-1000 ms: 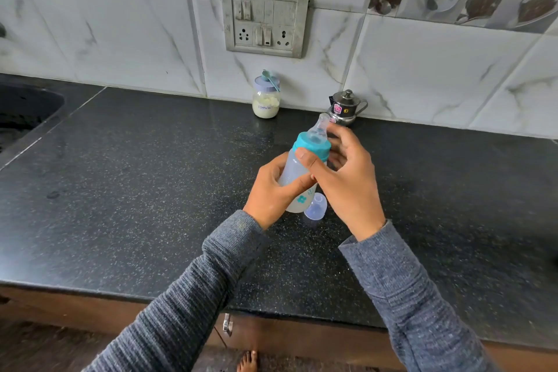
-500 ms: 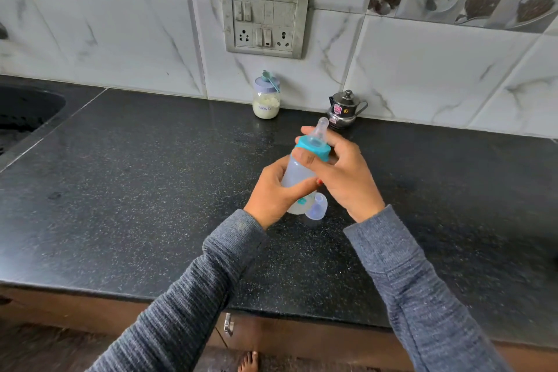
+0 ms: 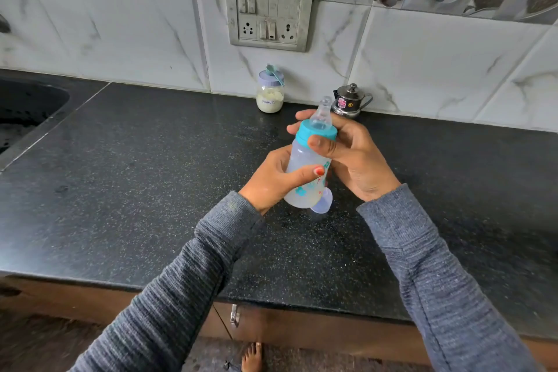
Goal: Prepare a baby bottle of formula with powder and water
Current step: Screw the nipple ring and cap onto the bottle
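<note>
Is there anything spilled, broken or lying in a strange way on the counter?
Nothing spilled or broken shows. The only loose item is the clear cap, lying on the counter beside the bottle, which both hands hold tilted.

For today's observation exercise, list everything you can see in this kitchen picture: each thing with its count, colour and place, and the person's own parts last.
Baby bottle: one, clear with teal ring and clear teat, held tilted above the counter.
Bottle cap: one, clear, on the counter just behind the bottle's base.
Formula jar: one, clear with lilac lid and a teal scoop on top, at the back wall.
Steel pot: one, silver with lid, right of the jar.
Switchboard: one, grey, on the tiled wall.
Counter: one, black speckled.
Sink: one, dark, far left.
Left hand: grips the bottle's body.
Right hand: grips the teal ring.
Bare foot: one, on the floor below.
</note>
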`<action>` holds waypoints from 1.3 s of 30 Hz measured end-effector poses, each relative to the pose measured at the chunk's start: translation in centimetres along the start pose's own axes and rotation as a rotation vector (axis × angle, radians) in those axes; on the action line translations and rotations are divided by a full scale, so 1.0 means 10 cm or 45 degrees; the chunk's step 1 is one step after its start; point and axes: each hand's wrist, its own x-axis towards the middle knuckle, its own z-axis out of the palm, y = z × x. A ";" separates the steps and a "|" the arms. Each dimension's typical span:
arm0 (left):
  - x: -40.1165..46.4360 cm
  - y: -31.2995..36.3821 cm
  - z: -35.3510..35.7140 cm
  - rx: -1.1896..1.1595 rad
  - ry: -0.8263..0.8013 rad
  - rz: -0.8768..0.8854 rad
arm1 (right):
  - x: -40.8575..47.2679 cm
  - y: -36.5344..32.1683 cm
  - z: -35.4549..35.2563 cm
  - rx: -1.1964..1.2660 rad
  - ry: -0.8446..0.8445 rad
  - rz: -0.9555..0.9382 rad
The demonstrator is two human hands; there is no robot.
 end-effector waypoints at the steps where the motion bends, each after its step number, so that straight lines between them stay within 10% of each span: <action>1: 0.01 0.01 0.00 0.085 0.058 0.028 | 0.00 0.02 0.02 -0.017 0.076 -0.025; 7: 0.00 -0.14 0.06 0.506 0.431 0.133 | -0.01 0.15 0.18 -0.131 0.429 -0.047; 18: 0.03 0.08 0.00 -0.083 -0.178 -0.081 | 0.22 -0.23 0.12 -0.219 -0.105 0.000; 32: 0.03 -0.07 0.01 0.513 0.249 0.051 | 0.30 0.05 0.22 -0.412 0.430 -0.095; 39: 0.04 0.04 -0.07 0.286 -0.100 -0.144 | 0.27 -0.05 0.11 -0.218 -0.020 -0.102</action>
